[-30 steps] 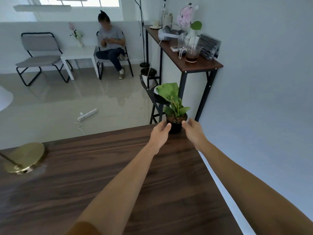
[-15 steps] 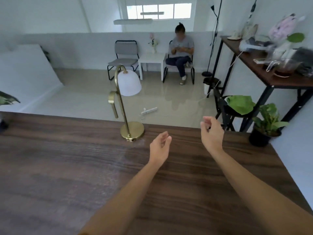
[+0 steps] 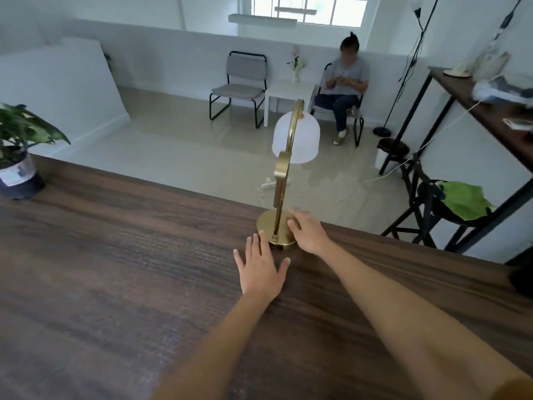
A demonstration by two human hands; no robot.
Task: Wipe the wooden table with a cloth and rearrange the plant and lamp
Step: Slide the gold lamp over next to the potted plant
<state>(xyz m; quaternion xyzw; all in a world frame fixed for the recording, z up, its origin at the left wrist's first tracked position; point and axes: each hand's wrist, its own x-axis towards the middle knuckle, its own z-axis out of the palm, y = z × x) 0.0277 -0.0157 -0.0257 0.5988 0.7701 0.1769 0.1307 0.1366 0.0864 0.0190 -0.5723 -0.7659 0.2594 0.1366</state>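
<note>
At the table's far edge stands the lamp, upright, its brass base just inside the rim. Right hand rests on the base's right side, fingers curled loosely over the disc, not yet closed round it. Left hand lies flat on the wood just beside the base, fingers spread, gripping nothing. A plant sits at the far-left edge, well apart. No cloth is visible (wiping appears done or deferred). Step in hand, by judgement: repositioning the lamp. Next move calls for both hands to secure base or stem, since the tall stem could tip near the edge.
</note>
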